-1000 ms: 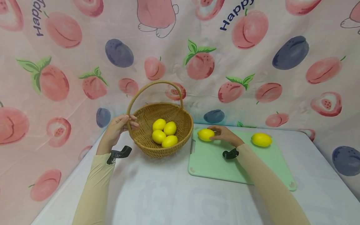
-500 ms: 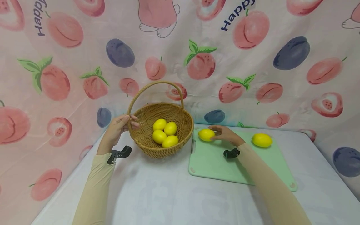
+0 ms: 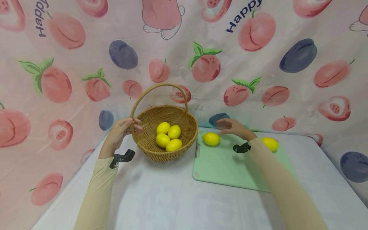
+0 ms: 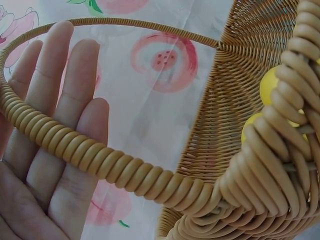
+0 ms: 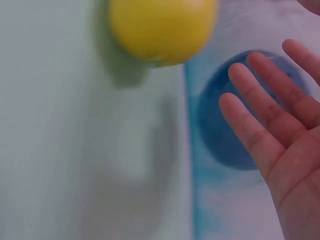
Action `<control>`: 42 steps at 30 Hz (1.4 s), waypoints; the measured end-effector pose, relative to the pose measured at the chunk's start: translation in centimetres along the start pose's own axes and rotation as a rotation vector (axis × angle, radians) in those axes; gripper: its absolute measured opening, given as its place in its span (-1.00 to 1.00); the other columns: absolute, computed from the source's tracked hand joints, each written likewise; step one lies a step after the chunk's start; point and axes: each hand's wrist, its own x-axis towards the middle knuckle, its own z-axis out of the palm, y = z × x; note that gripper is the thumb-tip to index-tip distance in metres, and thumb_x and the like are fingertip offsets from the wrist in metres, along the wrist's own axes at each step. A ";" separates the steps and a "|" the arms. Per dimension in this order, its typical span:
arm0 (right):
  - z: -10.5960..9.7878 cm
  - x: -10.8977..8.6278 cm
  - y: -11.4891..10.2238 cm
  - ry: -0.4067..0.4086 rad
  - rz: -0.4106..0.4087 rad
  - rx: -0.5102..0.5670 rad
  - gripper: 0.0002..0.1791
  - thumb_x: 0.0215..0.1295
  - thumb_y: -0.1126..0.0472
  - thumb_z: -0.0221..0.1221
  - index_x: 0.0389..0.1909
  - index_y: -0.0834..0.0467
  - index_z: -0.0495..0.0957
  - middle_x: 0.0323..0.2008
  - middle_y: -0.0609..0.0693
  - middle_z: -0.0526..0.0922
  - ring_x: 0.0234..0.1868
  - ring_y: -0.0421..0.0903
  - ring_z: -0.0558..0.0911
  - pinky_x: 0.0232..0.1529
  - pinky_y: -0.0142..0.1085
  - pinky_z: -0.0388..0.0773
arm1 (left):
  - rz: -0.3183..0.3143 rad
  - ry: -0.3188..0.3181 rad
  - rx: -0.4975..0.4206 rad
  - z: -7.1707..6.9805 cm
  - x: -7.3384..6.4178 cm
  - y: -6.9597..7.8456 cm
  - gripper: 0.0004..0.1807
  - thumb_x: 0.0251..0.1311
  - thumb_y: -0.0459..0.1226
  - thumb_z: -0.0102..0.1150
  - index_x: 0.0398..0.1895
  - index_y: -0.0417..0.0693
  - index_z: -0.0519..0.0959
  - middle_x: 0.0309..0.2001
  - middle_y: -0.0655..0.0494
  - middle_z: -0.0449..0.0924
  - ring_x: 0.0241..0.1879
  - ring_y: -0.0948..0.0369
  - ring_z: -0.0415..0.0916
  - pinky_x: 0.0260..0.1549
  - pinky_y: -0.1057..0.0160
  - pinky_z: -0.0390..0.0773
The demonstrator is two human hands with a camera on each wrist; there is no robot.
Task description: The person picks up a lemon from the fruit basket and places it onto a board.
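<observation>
A brown wicker basket (image 3: 165,156) with several yellow lemons (image 3: 174,132) inside stands left of the cutting board. My left hand (image 3: 122,129) lightly holds the near side of its arched handle (image 4: 95,157), thumb on one side and rather straight fingers (image 4: 80,75) across the other. My right hand (image 3: 233,127) hovers over the board's far edge, fingers spread and holding nothing. Just left of it, a single lemon (image 3: 211,139) lies on the light green cutting board (image 3: 221,172), apart from the fingers. Another lemon (image 3: 270,144) lies farther right, partly hidden by the right sleeve.
A white cloth (image 3: 161,198) covers the table. Behind stands a pink backdrop (image 3: 178,48) printed with fruit. Each wrist wears a black camera mount, the left mount (image 3: 123,156) near the basket and the right mount (image 3: 242,148) above the board.
My right hand has let go of the left lemon on the board and moved up and right of it. That lemon stays put. The left hand and basket have not visibly moved.
</observation>
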 end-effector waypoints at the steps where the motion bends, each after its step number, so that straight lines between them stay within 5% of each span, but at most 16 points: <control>1: -0.3 0.1 -0.5 -0.003 -0.005 -0.010 -0.34 0.26 0.21 0.19 0.31 0.32 0.19 0.28 0.35 0.31 0.26 0.25 0.40 0.23 0.06 0.38 | -0.001 0.001 0.001 0.0 0.0 0.0 -0.65 0.47 -0.18 -0.26 -0.24 0.06 0.60 -0.40 0.29 0.72 -0.31 0.29 0.69 -0.18 0.38 0.60; 16: -1.8 3.1 -7.7 -0.113 -0.042 -0.115 -0.44 0.29 0.18 0.17 0.27 0.25 0.29 0.22 0.31 0.41 0.22 0.19 0.47 0.19 -0.03 0.46 | -0.002 0.013 0.029 -0.1 0.1 0.0 -0.65 0.47 -0.18 -0.26 -0.24 0.15 0.61 -0.40 0.30 0.72 -0.30 0.25 0.70 -0.17 0.38 0.60; 28: 1.2 5.7 -12.7 -0.204 -0.020 -0.233 -0.46 0.25 0.14 0.20 0.23 0.15 0.36 0.21 0.14 0.48 0.21 0.04 0.49 0.18 -0.08 0.48 | -0.003 0.019 -0.009 0.1 0.1 0.0 -0.66 0.47 -0.22 -0.25 -0.19 0.16 0.62 -0.39 0.29 0.73 -0.32 0.28 0.70 -0.17 0.39 0.61; 42: 5.3 8.6 -14.8 -0.354 -0.033 -0.336 -0.51 0.25 0.15 0.21 0.20 0.15 0.40 0.17 0.13 0.52 0.18 -0.04 0.50 0.23 -0.18 0.44 | -0.029 0.097 -0.010 0.9 0.0 1.1 -0.67 0.43 -0.27 -0.18 -0.22 0.20 0.65 -0.37 0.32 0.73 -0.31 0.36 0.69 -0.20 0.42 0.62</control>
